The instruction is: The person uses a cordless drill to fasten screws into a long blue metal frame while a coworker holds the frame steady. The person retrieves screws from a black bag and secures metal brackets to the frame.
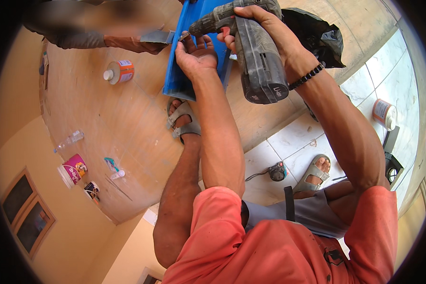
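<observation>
My right hand (279, 35) is wrapped round the grip of a black cordless drill (262, 71), a finger by its red trigger. The drill's chuck points left, over a long blue metal channel (172, 71). My left hand (198, 57) lies palm up across the channel, its fingertips curled at the near left rim beside the drill's tip. A small metallic piece shows at those fingertips; its kind is too small to tell. From the left, another person's hand (135, 44) holds a grey flat piece (157, 37) against the channel's side.
An orange-labelled can (120, 72) stands left of the channel. A black plastic bag (312, 38) lies beyond the drill. A tape measure (277, 171) rests on white tiles near my foot. At left are a plastic bottle (73, 137) and a pink bucket (73, 170); another can (384, 114) is at right.
</observation>
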### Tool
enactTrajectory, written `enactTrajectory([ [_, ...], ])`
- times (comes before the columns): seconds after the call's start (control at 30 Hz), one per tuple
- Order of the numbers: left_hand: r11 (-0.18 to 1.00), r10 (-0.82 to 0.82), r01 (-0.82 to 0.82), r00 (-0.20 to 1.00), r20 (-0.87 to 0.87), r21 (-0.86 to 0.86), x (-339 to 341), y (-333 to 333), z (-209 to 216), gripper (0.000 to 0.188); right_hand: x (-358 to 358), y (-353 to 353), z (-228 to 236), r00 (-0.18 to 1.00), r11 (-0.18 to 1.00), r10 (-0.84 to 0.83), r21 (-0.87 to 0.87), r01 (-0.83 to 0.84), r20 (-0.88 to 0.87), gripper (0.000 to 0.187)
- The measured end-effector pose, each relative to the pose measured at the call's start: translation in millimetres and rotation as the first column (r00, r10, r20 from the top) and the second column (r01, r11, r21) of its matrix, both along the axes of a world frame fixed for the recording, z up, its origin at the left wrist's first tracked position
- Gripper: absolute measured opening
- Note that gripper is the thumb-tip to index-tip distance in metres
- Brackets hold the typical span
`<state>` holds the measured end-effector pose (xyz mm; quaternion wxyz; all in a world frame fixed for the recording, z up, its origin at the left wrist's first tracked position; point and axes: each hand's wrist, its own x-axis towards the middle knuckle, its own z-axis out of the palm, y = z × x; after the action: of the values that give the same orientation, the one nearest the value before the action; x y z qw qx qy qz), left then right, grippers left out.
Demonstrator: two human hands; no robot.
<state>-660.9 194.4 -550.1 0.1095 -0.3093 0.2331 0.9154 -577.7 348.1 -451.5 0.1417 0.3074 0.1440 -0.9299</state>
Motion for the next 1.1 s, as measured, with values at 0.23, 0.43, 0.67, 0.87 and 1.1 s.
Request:
enactTrajectory([
  [0.23,1.0,0.007,-0.007,1.0,0.024,0.007,-2,0,3,0.028,-2,4,-4,0.996,0.996,0.078,0.047,-0.076,-0.041,0.029],
  [0.43,0.995,-0.032,0.034,0.999,-0.03,0.091,-3,4,-3,0.031,1,1,-6,0.992,0.984,0.097,0.154,-0.084,-0.077,0.037],
  [0.67,0.999,0.009,-0.008,1.0,-0.01,0.032,-6,9,1,0.026,11,-3,-10,0.988,0.974,0.089,0.219,-0.059,-0.128,0.031],
  [0.87,0.935,0.065,-0.074,0.997,0.038,0.346,-9,9,6,0.02,24,-10,-13,0.984,0.955,0.04,0.298,0.014,-0.176,0.031],
  [1.1,0.953,0.127,-0.133,0.991,0.037,0.273,-7,12,4,0.023,31,-6,-14,0.975,0.925,0.078,0.38,0.006,-0.206,0.037],
])
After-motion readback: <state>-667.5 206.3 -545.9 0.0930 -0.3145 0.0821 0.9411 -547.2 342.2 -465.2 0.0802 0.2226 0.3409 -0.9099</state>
